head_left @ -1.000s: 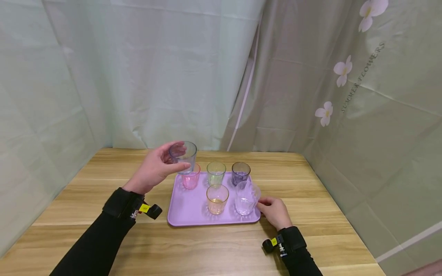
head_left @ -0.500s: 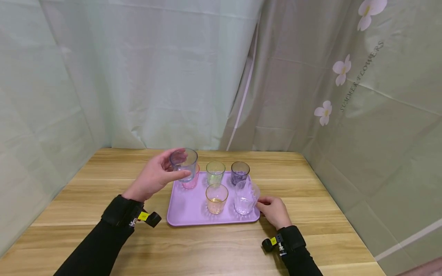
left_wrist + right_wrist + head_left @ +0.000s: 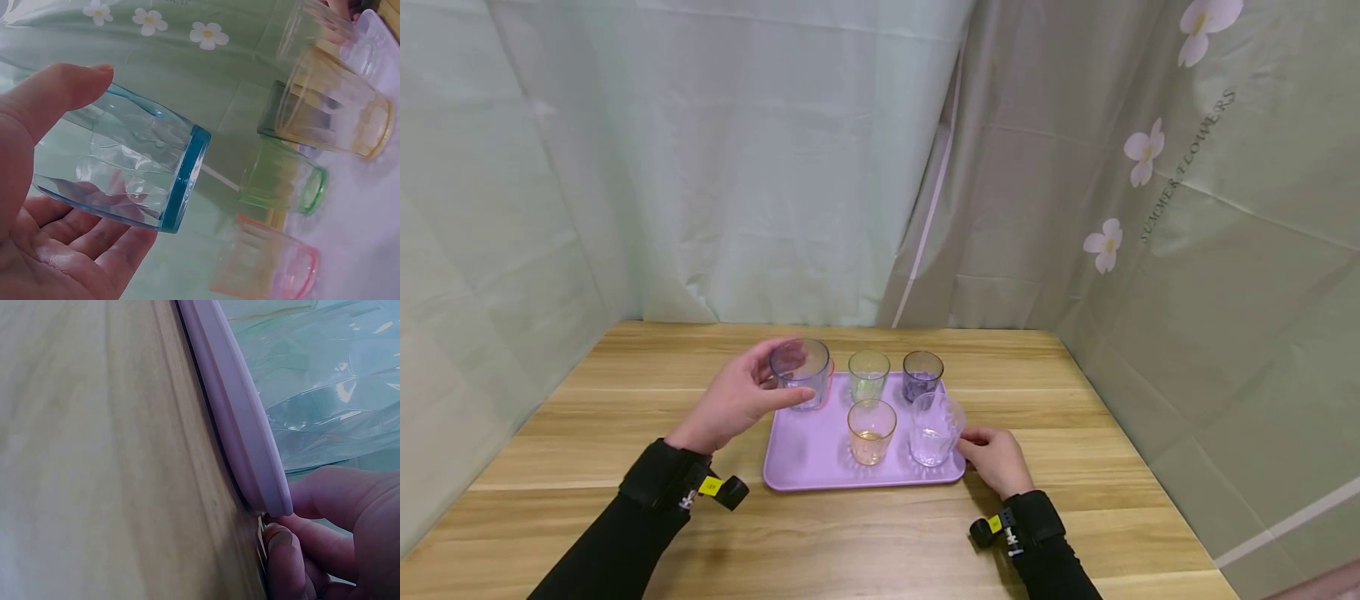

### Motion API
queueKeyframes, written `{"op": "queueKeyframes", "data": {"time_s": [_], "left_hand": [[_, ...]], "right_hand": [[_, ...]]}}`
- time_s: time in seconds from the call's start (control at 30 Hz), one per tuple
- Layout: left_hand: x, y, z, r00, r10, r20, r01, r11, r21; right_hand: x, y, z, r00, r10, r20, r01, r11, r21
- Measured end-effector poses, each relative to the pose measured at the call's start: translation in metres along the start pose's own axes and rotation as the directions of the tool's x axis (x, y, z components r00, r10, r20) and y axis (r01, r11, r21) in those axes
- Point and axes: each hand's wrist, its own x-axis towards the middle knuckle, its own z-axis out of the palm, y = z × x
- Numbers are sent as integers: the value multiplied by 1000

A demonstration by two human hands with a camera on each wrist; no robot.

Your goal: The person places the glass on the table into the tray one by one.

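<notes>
My left hand (image 3: 730, 404) holds a clear blue-tinted glass tumbler (image 3: 144, 169) between thumb and fingers. The tumbler hangs over the back left of a lilac tray (image 3: 808, 458), where it overlaps a pink glass (image 3: 269, 259) in the head view. My right hand (image 3: 998, 463) pinches the tray's rim at the front right corner, beside a clear glass (image 3: 934, 433). An amber glass (image 3: 872, 433) stands left of that one. Behind them on the tray are a green glass (image 3: 869, 377) and a dark purple-grey glass (image 3: 922, 379).
The tray lies on a wooden table (image 3: 820, 542). Pale curtains (image 3: 760, 167) hang close behind the table, and a flowered curtain (image 3: 1210, 333) runs along its right side. Both wrists carry strapped cameras.
My left hand has lowered the blue tumbler toward the tray's back left, so it now covers most of the pink glass in the head view. My right hand has stayed at the tray corner.
</notes>
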Motion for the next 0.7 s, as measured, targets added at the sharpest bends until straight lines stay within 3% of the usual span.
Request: {"op": "queueKeyframes", "data": {"time_s": [0.7], "left_hand": [[-12, -27, 8, 999, -29, 41, 30, 999, -17]], "right_hand": [[-2, -3, -2, 1000, -2, 7, 2, 1000, -13]]}}
